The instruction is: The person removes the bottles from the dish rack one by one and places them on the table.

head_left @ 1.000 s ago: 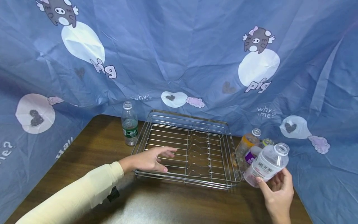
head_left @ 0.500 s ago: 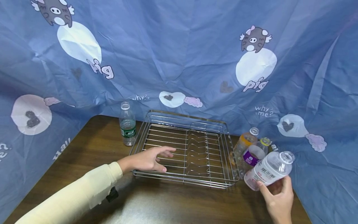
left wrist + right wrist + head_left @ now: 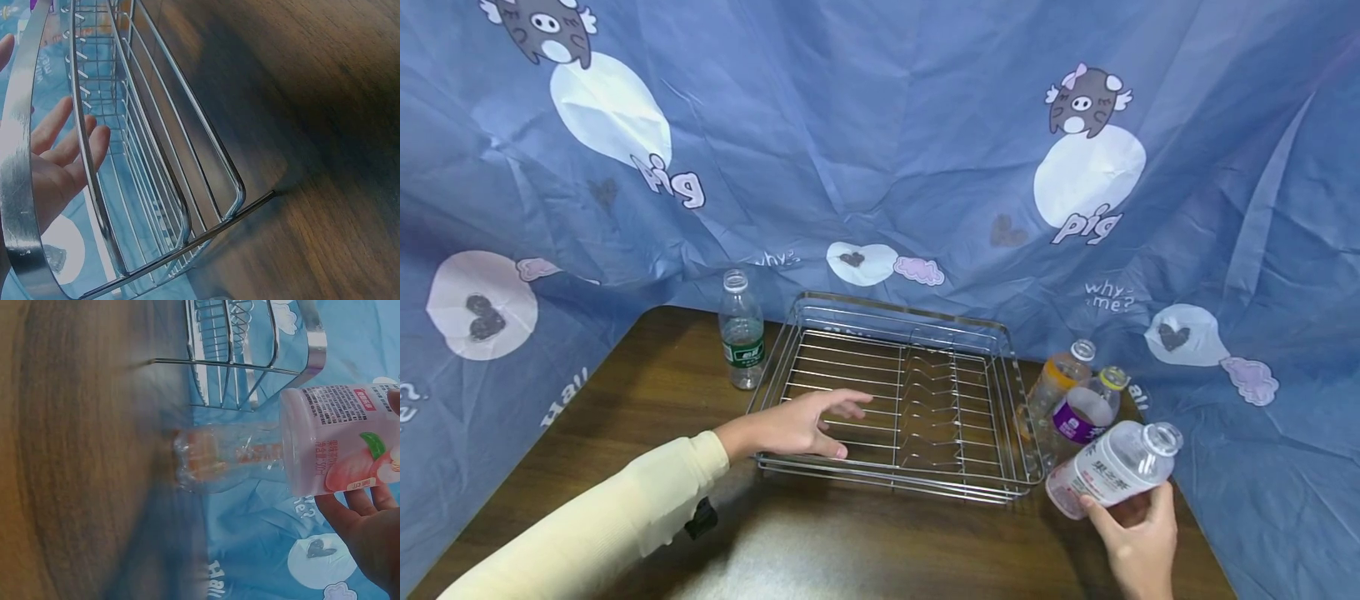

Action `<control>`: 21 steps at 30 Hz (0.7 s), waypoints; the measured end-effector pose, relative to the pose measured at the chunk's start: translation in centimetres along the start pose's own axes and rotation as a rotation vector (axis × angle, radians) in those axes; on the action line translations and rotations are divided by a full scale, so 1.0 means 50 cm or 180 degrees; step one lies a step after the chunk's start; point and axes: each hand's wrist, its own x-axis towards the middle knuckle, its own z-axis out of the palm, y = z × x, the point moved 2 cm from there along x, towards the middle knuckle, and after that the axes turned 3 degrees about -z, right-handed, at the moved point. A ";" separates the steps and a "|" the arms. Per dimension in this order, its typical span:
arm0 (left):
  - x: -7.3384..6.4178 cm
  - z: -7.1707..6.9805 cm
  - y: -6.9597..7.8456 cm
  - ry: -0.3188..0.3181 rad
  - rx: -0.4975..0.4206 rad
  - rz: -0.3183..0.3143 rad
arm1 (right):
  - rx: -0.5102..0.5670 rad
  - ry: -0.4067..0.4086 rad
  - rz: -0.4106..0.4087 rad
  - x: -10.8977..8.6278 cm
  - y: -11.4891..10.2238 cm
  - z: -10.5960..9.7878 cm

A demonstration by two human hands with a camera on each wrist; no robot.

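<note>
My right hand (image 3: 1135,537) grips a clear plastic bottle (image 3: 1111,473) with a white label, tilted with its uncapped mouth up and to the right. In the right wrist view, peach fruit is printed on the label, and the bottle base (image 3: 297,447) is off the table. My left hand (image 3: 801,423) reaches over the front left of the wire dish rack (image 3: 895,483), fingers spread and holding nothing. Just beyond the held bottle stand a purple-labelled bottle (image 3: 1077,421) with a yellow neck ring and an orange-labelled bottle (image 3: 1060,375).
A green-labelled bottle (image 3: 745,352) stands left of the rack near its back corner. The dark wooden table (image 3: 850,550) ends against a blue printed cloth (image 3: 880,125) behind and at the sides.
My right hand has brought the bottle down and nearer to me, leaning it more to the right. More of the purple-labelled bottle shows now. My left hand has stayed over the rack.
</note>
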 end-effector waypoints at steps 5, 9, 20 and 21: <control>0.000 0.001 -0.004 -0.0007 0.0020 -0.0004 | 0.0062 0.0010 0.0045 -0.005 0.008 0.001; -0.001 0.001 -0.004 -0.0007 0.0006 -0.0010 | -0.0001 -0.0001 0.0080 -0.008 0.014 -0.001; -0.003 -0.001 -0.006 -0.0016 -0.0054 -0.0058 | -0.0456 -0.0068 0.0334 -0.018 0.032 -0.004; -0.003 -0.001 -0.005 -0.0018 -0.0062 -0.0063 | -0.0531 -0.0080 0.0339 -0.019 0.035 -0.004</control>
